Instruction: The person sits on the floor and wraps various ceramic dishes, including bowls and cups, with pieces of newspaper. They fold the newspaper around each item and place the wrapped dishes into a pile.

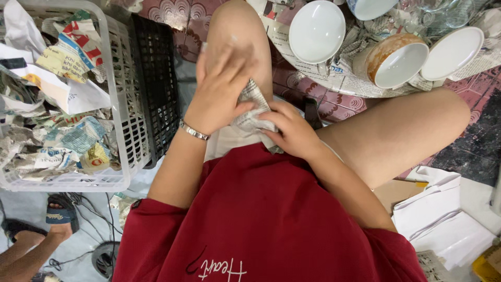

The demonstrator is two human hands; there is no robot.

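Crumpled newspaper wad, grey newsprint, sits in the person's lap between the bare knees, pinched from both sides. Left hand lies over its top, fingers curled down onto the paper, silver bracelet on that wrist. Right hand clamps the lower edge, thumb and fingers closed on the paper (whether anything is wrapped inside, cannot tell). Person wears a red shirt with white script on the chest. To the left on the floor, a white plastic basket with slotted walls, filled with crushed newspaper scraps: red, blue, yellow and teal printed patches, plus a plain white sheet near the middle. A black plastic crate stands on edge just beside the basket, between it and the left knee. Beyond the knees, on spread newspaper sheets: white bowl open side up, a brown-glazed cup with white inside tipped on its side, a white dish touching it on the right, another white bowl cut off at the top edge, clear glassware blurred behind. Floor is patterned maroon tile. Lower right, a stack of white paper sheets over brown cardboard. Lower left corner, another person's foot in a dark sandal, black cables near it.
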